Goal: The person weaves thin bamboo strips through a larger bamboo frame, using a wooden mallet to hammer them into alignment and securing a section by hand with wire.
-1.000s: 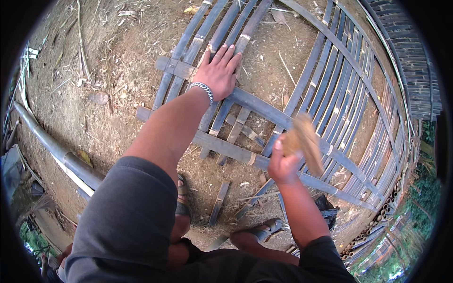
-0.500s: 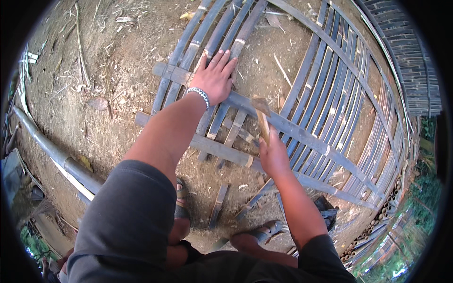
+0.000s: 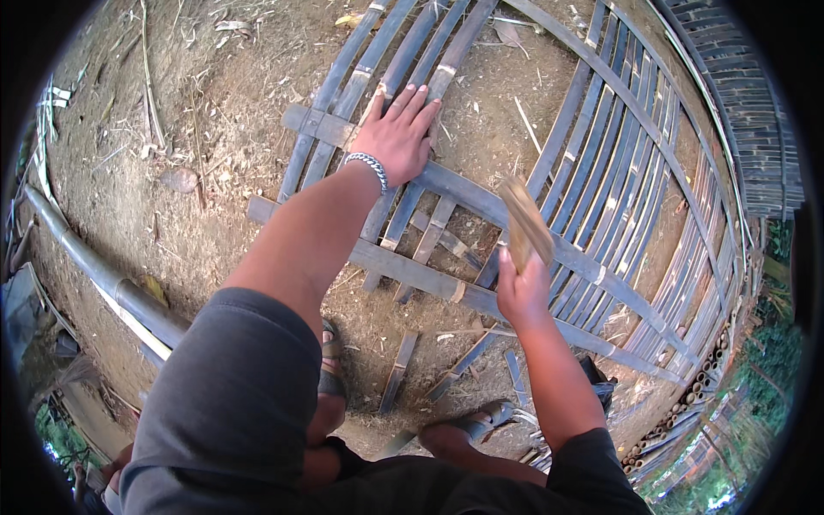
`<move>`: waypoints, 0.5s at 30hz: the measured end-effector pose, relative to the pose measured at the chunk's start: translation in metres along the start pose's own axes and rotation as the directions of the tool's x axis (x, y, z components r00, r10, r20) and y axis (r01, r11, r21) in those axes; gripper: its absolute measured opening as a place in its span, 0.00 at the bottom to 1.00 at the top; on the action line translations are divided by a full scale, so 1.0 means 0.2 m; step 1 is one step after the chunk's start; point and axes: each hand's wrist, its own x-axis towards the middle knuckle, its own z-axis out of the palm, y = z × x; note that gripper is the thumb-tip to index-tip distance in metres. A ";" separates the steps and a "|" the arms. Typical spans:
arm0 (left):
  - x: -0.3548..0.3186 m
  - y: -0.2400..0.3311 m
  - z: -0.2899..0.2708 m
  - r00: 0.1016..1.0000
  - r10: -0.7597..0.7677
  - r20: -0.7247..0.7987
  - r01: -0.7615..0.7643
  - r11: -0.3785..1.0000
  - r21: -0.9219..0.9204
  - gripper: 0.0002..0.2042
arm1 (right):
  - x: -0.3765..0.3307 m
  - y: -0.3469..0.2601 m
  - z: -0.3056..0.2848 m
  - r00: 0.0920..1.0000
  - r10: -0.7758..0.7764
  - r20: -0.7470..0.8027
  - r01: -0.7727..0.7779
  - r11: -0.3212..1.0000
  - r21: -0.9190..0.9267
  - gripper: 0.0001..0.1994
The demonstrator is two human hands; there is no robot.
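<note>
Along the left side of the frame, a dark bamboo pole (image 3: pixel 112 279) slants across the ground (image 3: pixel 112 184), with a brown leaf (image 3: pixel 179 179) lying nearer the upper left. At the upper right edge lies a dark slatted panel (image 3: pixel 764 103); below it, at lower right, are bamboo tube ends (image 3: pixel 699 390) in a row and greenery (image 3: pixel 772 360) beyond. A black bundle (image 3: pixel 601 382) sits just beside the right forearm. Low in the middle, a short loose slat (image 3: pixel 397 372) lies between the sandalled feet (image 3: pixel 481 421) and the bamboo lattice.

The bamboo lattice (image 3: pixel 609 163) spreads from the upper middle to the right of the frame, its long slats crossed by an upper crosspiece (image 3: pixel 468 191) and a lower crosspiece (image 3: pixel 408 269). The left forearm hides part of the lower one.

In the upper middle, the left hand (image 3: pixel 396 136) lies palm down over the upper crosspiece and slats, its fingers extended and slightly spread, holding nothing. Right of centre, the right hand (image 3: pixel 524 290) has its fingers clamped round a wooden block (image 3: pixel 526 221), which overlaps the upper crosspiece in view; whether they touch, I cannot tell.
</note>
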 end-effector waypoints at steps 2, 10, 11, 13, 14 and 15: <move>0.00 0.01 0.01 1.000 -0.002 0.003 0.002 1.000 -0.001 0.31 | -0.03 0.05 0.01 0.998 -0.064 0.006 0.064 0.998 -0.003 0.25; 0.00 0.00 0.01 1.000 0.003 -0.008 -0.003 0.999 0.032 0.30 | 0.06 -0.06 0.05 0.981 0.152 -0.123 -0.149 0.988 0.030 0.19; 0.01 0.00 0.01 1.000 0.005 -0.015 -0.005 1.000 0.023 0.30 | 0.04 -0.03 0.05 0.986 0.003 -0.166 0.011 0.997 0.080 0.19; 0.01 0.01 0.01 1.000 0.009 -0.029 -0.008 1.000 0.005 0.30 | 0.02 0.01 0.04 0.945 -0.266 -0.188 0.264 0.964 -0.035 0.19; 0.01 0.01 0.02 0.999 0.010 -0.047 -0.010 1.000 -0.015 0.30 | 0.02 0.00 0.03 0.909 -0.387 -0.156 0.358 0.915 -0.185 0.20; 0.00 0.01 0.03 0.999 0.010 -0.041 -0.010 1.000 -0.015 0.30 | 0.06 -0.01 0.05 0.979 -0.196 -0.048 0.187 0.971 -0.152 0.19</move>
